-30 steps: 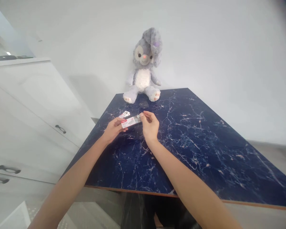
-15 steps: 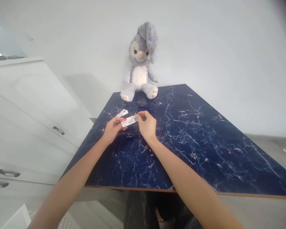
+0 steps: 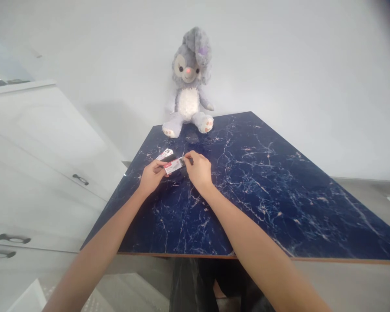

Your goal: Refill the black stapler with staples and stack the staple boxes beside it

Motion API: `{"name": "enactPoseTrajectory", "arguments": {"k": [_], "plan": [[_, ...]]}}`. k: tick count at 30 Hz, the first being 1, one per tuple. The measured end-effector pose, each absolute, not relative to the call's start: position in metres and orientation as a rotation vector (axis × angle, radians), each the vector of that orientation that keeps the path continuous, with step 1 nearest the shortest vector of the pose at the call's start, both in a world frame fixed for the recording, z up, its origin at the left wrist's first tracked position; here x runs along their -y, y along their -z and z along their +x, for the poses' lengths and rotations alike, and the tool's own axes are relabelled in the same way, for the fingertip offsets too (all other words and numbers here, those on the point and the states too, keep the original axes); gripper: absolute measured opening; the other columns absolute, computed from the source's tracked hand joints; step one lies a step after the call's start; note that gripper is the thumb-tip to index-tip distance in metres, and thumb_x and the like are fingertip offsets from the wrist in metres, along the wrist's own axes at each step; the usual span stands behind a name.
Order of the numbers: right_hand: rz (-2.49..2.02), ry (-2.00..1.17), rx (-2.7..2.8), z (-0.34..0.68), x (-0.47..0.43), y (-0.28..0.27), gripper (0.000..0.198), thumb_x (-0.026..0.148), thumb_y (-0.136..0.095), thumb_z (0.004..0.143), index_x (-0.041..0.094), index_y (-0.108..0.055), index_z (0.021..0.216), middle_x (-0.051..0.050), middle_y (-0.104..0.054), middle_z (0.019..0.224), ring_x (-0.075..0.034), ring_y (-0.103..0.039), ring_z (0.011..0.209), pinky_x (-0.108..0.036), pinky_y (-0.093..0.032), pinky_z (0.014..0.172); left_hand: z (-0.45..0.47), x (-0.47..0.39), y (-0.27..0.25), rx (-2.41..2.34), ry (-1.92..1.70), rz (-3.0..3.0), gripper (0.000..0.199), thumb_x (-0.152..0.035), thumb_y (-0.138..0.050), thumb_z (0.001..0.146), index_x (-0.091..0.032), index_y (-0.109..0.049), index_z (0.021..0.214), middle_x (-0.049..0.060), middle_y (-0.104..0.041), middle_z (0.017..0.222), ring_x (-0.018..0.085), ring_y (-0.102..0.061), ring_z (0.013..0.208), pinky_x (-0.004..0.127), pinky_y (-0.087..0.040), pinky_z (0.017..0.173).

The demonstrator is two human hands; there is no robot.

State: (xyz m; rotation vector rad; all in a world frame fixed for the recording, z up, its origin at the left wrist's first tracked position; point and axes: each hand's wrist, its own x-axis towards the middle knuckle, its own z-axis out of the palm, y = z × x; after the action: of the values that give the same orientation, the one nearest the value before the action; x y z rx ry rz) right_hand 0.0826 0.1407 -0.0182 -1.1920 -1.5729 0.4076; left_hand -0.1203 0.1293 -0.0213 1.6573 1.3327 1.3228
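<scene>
My left hand (image 3: 152, 176) grips the left end of a small flat red-and-white packet (image 3: 174, 166), thumb and fingers closed on it. The packet is held above the table, tilted with its right end higher. At that right end, the thumb and forefinger of my right hand (image 3: 199, 171) are pinched together, with a small dark grey part showing beside them. What this part is, I cannot make out. Just behind the left fingers shows a second red-and-white printed piece (image 3: 165, 154), partly hidden; whether it is held or lies on the table is unclear.
The dark blue marbled table (image 3: 247, 195) stands against a white wall. A grey plush rabbit (image 3: 188, 102) sits at its far edge. On the left is a white cabinet (image 3: 45, 164) with dark handles, close to the table's side.
Both hands stay at the packet, with the right fingertips shifted slightly at its right end. The whole view has moved a little.
</scene>
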Motion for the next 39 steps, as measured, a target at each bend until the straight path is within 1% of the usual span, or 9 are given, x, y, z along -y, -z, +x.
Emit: {"name": "enactPoseTrajectory", "arguments": {"k": [3,7,14,18,22,28,32,36,39], "plan": [[-1.164,-0.488,1.551,0.083,-0.142,0.017,0.012,0.027,-0.056,0.091,0.025,-0.067,0.090,-0.001,-0.074,0.089,-0.019,-0.067,0.080,-0.032,-0.050,0.081,-0.120,-0.128,0.020,-1.368,-1.330,1.688,0.027,-0.037,-0.076,0.079,-0.019,-0.070,0.097,0.004,-0.074,0.075,0.020,-0.070,0.066,0.033,-0.057,0.068],[-1.104,-0.646,1.478,0.084,-0.145,0.018,0.008,0.029,-0.060,0.089,0.025,-0.067,0.091,0.002,-0.074,0.088,-0.015,-0.066,0.072,-0.028,-0.051,0.074,-0.121,-0.130,0.021,-1.286,-1.380,1.579,0.030,-0.037,-0.079,0.076,-0.018,-0.068,0.096,0.006,-0.075,0.084,0.020,-0.071,0.069,0.032,-0.058,0.066],[-1.244,-0.236,1.741,0.087,-0.140,0.013,0.016,0.022,-0.051,0.095,0.024,-0.066,0.095,-0.004,-0.072,0.093,-0.022,-0.062,0.086,-0.032,-0.045,0.078,-0.122,-0.135,0.028,-1.231,-1.343,1.384,0.037,-0.036,-0.084,0.070,-0.018,-0.066,0.097,0.006,-0.075,0.092,0.017,-0.071,0.069,0.030,-0.058,0.067],[-1.292,-0.144,1.752,0.090,-0.138,0.011,0.022,0.023,-0.045,0.098,0.022,-0.066,0.095,-0.008,-0.072,0.094,-0.024,-0.061,0.087,-0.034,-0.044,0.078,-0.123,-0.135,0.027,-1.223,-1.363,1.377,0.037,-0.036,-0.084,0.071,-0.017,-0.065,0.097,0.006,-0.075,0.091,0.016,-0.071,0.069,0.027,-0.057,0.065],[-1.209,-0.295,1.672,0.088,-0.137,0.008,0.016,0.021,-0.050,0.095,0.024,-0.066,0.098,-0.004,-0.073,0.097,-0.021,-0.065,0.090,-0.032,-0.048,0.083,-0.124,-0.134,0.027,-1.215,-1.362,1.384,0.037,-0.035,-0.084,0.070,-0.017,-0.065,0.096,0.005,-0.075,0.091,0.016,-0.071,0.069,0.027,-0.057,0.064],[-1.119,-0.615,1.518,0.084,-0.138,0.009,0.015,0.024,-0.060,0.089,0.024,-0.065,0.102,0.001,-0.075,0.094,-0.014,-0.067,0.074,-0.028,-0.051,0.079,-0.123,-0.133,0.025,-1.174,-1.387,1.358,0.038,-0.035,-0.085,0.069,-0.017,-0.065,0.095,0.005,-0.075,0.092,0.015,-0.070,0.066,0.027,-0.057,0.063],[-1.151,-0.627,1.485,0.084,-0.141,0.013,0.011,0.027,-0.062,0.088,0.024,-0.068,0.096,0.000,-0.075,0.091,-0.016,-0.067,0.081,-0.030,-0.050,0.084,-0.121,-0.131,0.023,-1.107,-1.342,1.323,0.034,-0.033,-0.085,0.071,-0.018,-0.065,0.094,0.004,-0.075,0.094,0.015,-0.070,0.070,0.026,-0.056,0.065],[-1.081,-0.626,1.453,0.084,-0.142,0.014,0.016,0.033,-0.064,0.088,0.023,-0.073,0.095,-0.003,-0.071,0.104,-0.015,-0.066,0.085,-0.029,-0.052,0.085,-0.120,-0.129,0.022,-1.031,-1.326,1.256,0.032,-0.031,-0.084,0.072,-0.019,-0.064,0.094,0.003,-0.074,0.099,0.014,-0.070,0.073,0.027,-0.057,0.068],[-0.991,-0.688,1.452,0.082,-0.142,0.015,0.015,0.030,-0.064,0.087,0.022,-0.075,0.094,-0.004,-0.071,0.106,-0.015,-0.066,0.091,-0.028,-0.052,0.088,-0.120,-0.128,0.021,-0.997,-1.302,1.233,0.032,-0.030,-0.084,0.073,-0.020,-0.064,0.095,0.003,-0.074,0.100,0.015,-0.071,0.074,0.028,-0.057,0.070]]}}
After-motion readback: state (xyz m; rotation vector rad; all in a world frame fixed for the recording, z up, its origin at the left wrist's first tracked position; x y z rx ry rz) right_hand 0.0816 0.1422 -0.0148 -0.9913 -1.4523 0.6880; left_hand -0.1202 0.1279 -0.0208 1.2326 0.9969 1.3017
